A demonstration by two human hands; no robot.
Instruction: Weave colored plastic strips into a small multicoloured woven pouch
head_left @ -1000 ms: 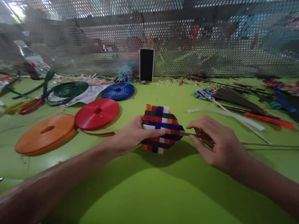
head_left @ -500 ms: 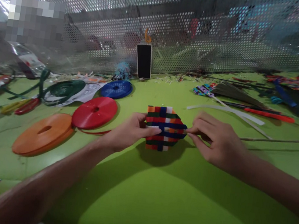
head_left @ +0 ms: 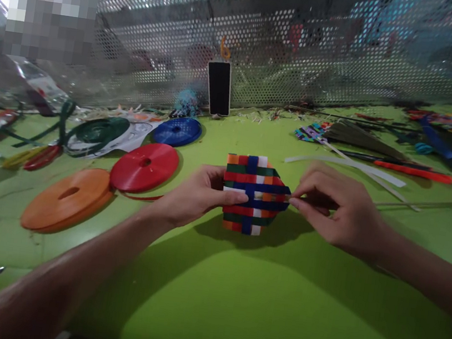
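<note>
A woven ribbon piece (head_left: 253,218) in blue, red, green, orange and white is held above the table, its pointed end to the right. My left hand (head_left: 201,191) grips its left side, thumb on top over a white strip and the fingers hidden behind. At the pointed end, my right hand (head_left: 326,203) pinches a thin stick (head_left: 418,203), which passes through the hand and runs off to the right. A narrow part of the stick seems to lie against the middle of the weave. Whether it is threaded in, I cannot tell.
Orange (head_left: 46,209), red (head_left: 161,155), blue (head_left: 177,131) and green (head_left: 103,132) ribbon rolls lie at left, with red-handled scissors (head_left: 45,158). A phone (head_left: 219,87) leans on the mesh wall (head_left: 277,47). At right lie white strips (head_left: 348,164) and an orange-red cutter (head_left: 414,172).
The woven piece and both hands appear slightly further right. My right hand has shifted a little along the stick, still pinching; the left keeps its grip. The view has tilted slightly.
</note>
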